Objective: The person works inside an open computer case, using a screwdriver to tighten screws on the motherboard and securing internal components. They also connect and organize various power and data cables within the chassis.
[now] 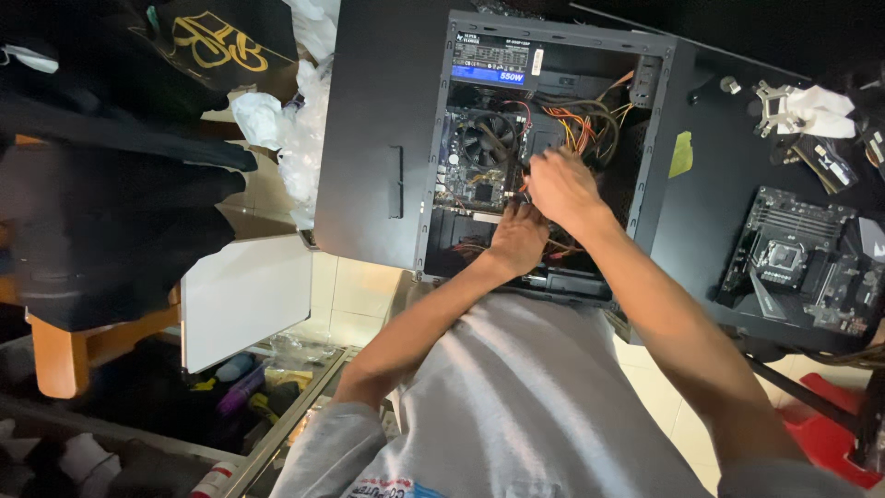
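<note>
Grey-sleeved arms reach into an open black steel computer case (387,111). Right hand (560,187), fingers curled together among orange wires (590,124); its grip contents cannot be told. Left hand (518,238) rests flat, fingers loosely together, below the round cooler fan (487,140).

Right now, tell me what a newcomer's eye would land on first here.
The open computer case at centre, its side off, showing a round cooler fan and orange wiring. Both hands work inside it: the left hand low, the right hand by the wires. A bare motherboard lies at right.
</note>
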